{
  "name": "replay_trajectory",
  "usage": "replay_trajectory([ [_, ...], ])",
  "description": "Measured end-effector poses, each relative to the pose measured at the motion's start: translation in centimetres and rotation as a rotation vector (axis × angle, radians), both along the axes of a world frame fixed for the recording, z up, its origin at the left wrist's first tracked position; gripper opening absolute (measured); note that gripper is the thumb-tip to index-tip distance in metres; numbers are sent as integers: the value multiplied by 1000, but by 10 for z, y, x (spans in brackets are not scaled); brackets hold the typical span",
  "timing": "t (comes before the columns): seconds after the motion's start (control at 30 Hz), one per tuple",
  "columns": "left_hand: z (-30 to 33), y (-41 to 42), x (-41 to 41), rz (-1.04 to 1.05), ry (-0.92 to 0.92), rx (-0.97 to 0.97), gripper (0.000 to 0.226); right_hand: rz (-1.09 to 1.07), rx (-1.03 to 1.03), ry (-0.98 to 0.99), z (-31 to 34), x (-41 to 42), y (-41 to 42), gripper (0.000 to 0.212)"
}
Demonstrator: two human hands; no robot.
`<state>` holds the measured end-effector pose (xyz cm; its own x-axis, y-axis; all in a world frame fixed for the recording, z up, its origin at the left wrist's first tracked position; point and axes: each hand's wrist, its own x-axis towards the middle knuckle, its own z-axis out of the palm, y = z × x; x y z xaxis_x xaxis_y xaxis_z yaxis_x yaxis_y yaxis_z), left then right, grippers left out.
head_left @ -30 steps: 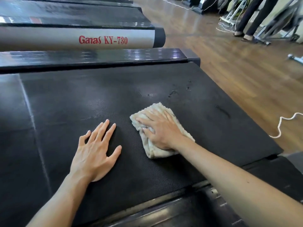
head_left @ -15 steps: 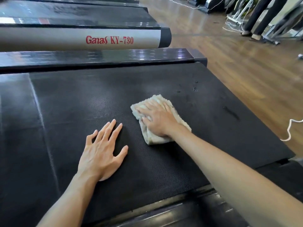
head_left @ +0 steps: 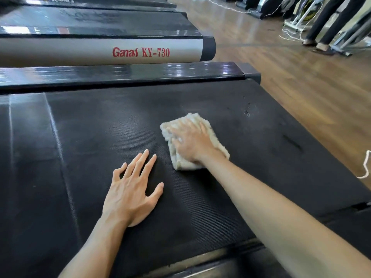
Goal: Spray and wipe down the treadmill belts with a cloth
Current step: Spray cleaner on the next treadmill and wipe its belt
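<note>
Treadmill belt (head_left: pixel 100 137): black, textured, filling most of my view; a few wet specks (head_left: pixel 246 112) near its far right edge, a dark smear (head_left: pixel 291 142) further right.
Cloth (head_left: pixel 202 123): cream, folded, lying flat on the belt right of centre, beside my left fingertips but apart from them.
Right hand (head_left: pixel 190 142): on top of the cloth, fingers straight and spread, pressing it onto the belt; slightly blurred.
Left hand (head_left: pixel 130 189): flat on the bare belt, fingers wide, holding nothing.
Side rail (head_left: pixel 120 74): glossy black, along the belt's far edge.
Neighbouring treadmill (head_left: pixel 100 51): grey side panel lettered "Ganas KY-730" in red.
Floor (head_left: pixel 301 87): wood, to the right; a white cord (head_left: pixel 366 167) lies on it.
Another person's legs (head_left: pixel 329 21): far right, by other machines.
</note>
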<state>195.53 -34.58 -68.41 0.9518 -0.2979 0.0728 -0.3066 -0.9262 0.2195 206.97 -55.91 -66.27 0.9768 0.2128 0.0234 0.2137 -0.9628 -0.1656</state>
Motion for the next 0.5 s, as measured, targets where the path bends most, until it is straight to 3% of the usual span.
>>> replay_trajectory([
  [0.07,-1,0,0,4,-4,2,82,77,67,10,-9,-36,-17,53],
  [0.17,-2,0,0,2,-4,-2,82,33,63,-10,-13,-70,-67,53],
  [0.37,-2,0,0,3,-4,5,81,-276,-52,-6,-3,-7,-85,43],
  [0.5,-2,1,0,4,0,-3,81,-123,-28,20,-9,-2,-47,43],
])
